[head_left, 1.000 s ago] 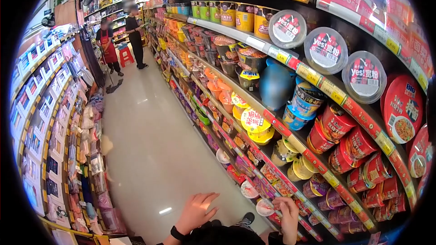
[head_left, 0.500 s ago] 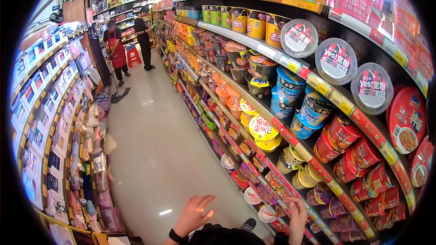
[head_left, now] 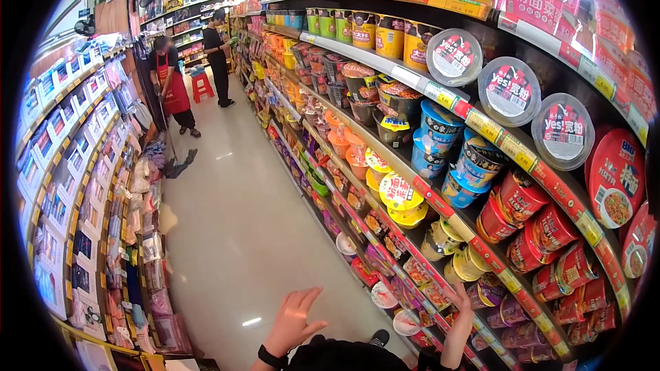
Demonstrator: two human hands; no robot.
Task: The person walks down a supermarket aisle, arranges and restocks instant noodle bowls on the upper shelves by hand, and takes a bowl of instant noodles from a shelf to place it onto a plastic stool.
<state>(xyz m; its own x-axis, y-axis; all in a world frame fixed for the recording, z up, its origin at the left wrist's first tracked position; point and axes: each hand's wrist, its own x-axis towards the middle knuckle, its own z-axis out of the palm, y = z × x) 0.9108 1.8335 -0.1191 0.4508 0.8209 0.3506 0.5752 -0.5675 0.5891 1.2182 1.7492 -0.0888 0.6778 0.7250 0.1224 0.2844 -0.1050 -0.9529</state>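
Observation:
My left hand (head_left: 295, 317), with a dark band on its wrist, is held over the aisle floor (head_left: 240, 233). Its fingers are stretched out and nothing is in it. Close to the lower shelves on the right, my right hand (head_left: 459, 316) is raised with fingers extended, also holding nothing. It appears in front of packaged noodles; whether it touches any cannot be seen. Nearest above it are yellow cups (head_left: 469, 263) lying tilted on a shelf. Blue noodle bowls (head_left: 462, 182), red noodle cups (head_left: 521, 198) and round clear-lidded bowls (head_left: 509, 93) fill the shelves higher up.
Shelves of packaged textiles (head_left: 75, 220) line the left side. Down the aisle, a person in a red apron (head_left: 172, 86) holds a mop (head_left: 180, 163) on the floor. Another person in dark clothes (head_left: 217, 62) stands by the right shelves, near a red stool (head_left: 201, 87).
My right hand has risen slightly and shifted right, its fingers straighter. My left hand has moved up a little. The person in the red apron has come nearer, and the mop has moved toward me.

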